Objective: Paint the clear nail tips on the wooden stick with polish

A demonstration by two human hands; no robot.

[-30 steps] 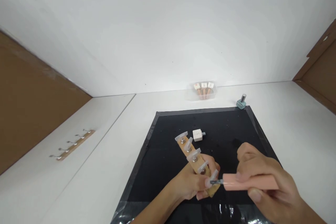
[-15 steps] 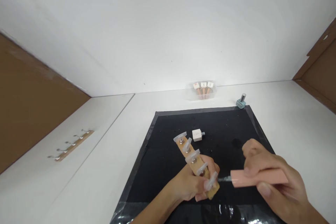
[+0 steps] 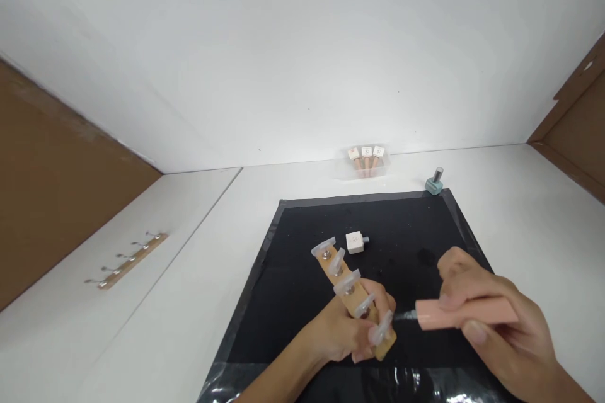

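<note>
A: What does the left hand [image 3: 343, 334] grip?

B: A wooden nail-tip holder [image 3: 355, 302], clasped at its near end; the strip runs up and to the left from the fingers, carrying five clear false nail tips [image 3: 347, 279] on metal posts.

A: And the right hand [image 3: 491, 321]?

B: It is closed around a pink polish-brush handle [image 3: 466, 315], held level. The brush [image 3: 404, 317] points left, its tip just beside the nail tip nearest the left hand's fingers; whether they touch cannot be told.

A: What lies beyond the two hands?

B: A black mat [image 3: 293, 289] beneath them; past the holder's far end, a small white bottle [image 3: 355, 242]; at the mat's far corner, a teal bottle [image 3: 433, 182]; further off, a clear tray of bottles [image 3: 366, 161].
</note>
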